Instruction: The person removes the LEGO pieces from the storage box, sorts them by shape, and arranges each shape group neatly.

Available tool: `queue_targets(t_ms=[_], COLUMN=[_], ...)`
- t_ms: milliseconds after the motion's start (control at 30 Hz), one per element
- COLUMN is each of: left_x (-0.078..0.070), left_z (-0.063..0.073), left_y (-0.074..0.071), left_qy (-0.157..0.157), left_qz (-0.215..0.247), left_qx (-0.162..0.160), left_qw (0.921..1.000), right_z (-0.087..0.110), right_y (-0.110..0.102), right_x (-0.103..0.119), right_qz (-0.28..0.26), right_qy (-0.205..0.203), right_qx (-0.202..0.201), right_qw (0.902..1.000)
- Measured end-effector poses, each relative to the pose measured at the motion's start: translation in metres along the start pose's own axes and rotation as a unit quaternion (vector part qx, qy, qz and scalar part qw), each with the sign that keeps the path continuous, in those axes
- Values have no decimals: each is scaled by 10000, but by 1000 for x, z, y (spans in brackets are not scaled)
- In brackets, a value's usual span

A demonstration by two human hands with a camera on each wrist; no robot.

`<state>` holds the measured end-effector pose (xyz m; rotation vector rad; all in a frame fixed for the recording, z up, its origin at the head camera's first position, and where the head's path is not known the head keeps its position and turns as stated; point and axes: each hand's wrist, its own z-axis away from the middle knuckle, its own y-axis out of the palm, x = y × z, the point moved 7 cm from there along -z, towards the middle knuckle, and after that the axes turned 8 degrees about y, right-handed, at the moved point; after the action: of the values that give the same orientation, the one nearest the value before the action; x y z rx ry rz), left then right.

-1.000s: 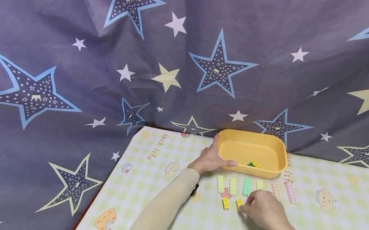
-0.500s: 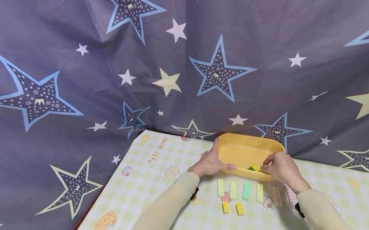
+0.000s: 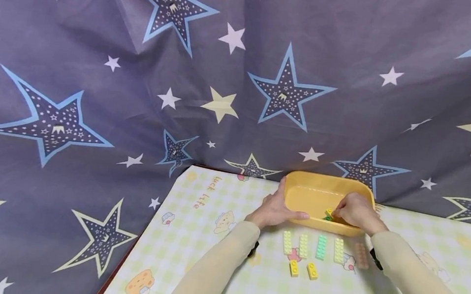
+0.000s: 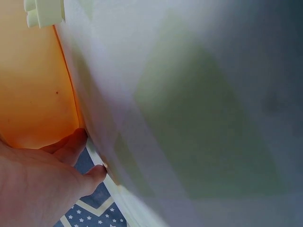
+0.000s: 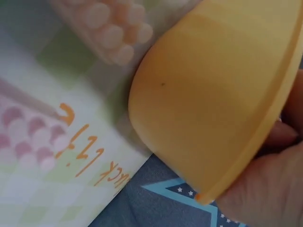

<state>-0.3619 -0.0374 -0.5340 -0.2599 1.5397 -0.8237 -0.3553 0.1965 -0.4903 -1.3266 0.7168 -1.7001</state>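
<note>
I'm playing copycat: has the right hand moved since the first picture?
Yes, forward: the right hand was in front of the yellow tub, and now it reaches inside.

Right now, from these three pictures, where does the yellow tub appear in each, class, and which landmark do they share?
Head: tub right of centre, just below mid-height.
Left wrist: tub along the left edge, upper half, looking orange.
Right wrist: tub filling the upper right, outer wall showing.
Shared landmark: the starry cloth.
</note>
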Motion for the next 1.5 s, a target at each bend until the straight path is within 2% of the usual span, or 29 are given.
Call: queue_targets(t_ms=[233,400,600,767,933,1133,1300,1500], left_x=[-5,-5,-5,-8,-8,-8,-5,0], left_z=[1,-2,-3,-2,-2,-1,-1,-2], left_y=[6,6,6,6,5,3,3,2], left_qy=[-20,-6,-21,-48,-67,-63,-80,-55], left_qz=[49,-27,11,47,16,-3,-30,-58], left_qx=[41,18,5,5,-29,-16,17,50], left_qw=[10000,10000,10000,10000,10000,10000,10000,10000], right_z=[-6,-6,-7,-9,-10,-2,12,27], right_y=[-2,1,5,8,5,-1,1,1], right_x=[-9,-13,-13,-12,-11,-5,-1,4], right_qz=[-271,-557,-643,-585,-604,-993,-1418,-1624], right_qy=[84,287,407,412,295,48,118,152], right_qx=[-382,-368,-318,-341,-559,-835,-787,-684], right_qw=[9989,9974,9966,9969,9962,9915,9867,9842])
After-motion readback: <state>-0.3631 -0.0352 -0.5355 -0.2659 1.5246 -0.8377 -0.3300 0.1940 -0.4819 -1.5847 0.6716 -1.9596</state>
